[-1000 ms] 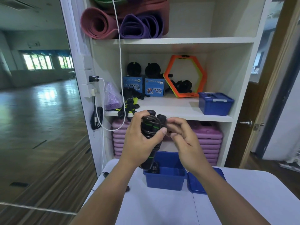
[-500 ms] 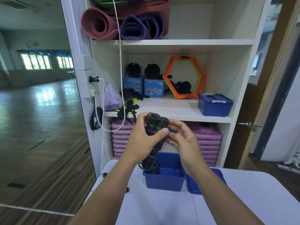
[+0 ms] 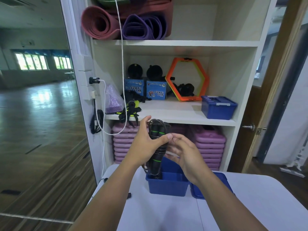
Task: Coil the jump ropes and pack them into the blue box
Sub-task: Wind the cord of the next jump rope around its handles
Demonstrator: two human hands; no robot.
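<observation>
My left hand (image 3: 146, 144) grips a black jump rope (image 3: 157, 145) with green rings on its handles, held upright with the cord bundled around the handles. Its lower end hangs just over the open blue box (image 3: 168, 184) on the white table (image 3: 166, 212). My right hand (image 3: 185, 154) is beside the bundle on its right, fingers curled against the cord; what they pinch is hidden. More dark rope shows inside the box at its left corner.
The blue lid (image 3: 208, 189) lies flat to the right of the box. Behind stands a white shelf unit (image 3: 183, 114) with another closed blue box (image 3: 218, 107), an orange hexagon ring (image 3: 188, 79), rope bundles and purple pads. A white cable (image 3: 104, 114) hangs at left.
Both hands have lowered the bundled rope toward the blue box. My right hand has slid down from the top of the handles to the middle of the bundle.
</observation>
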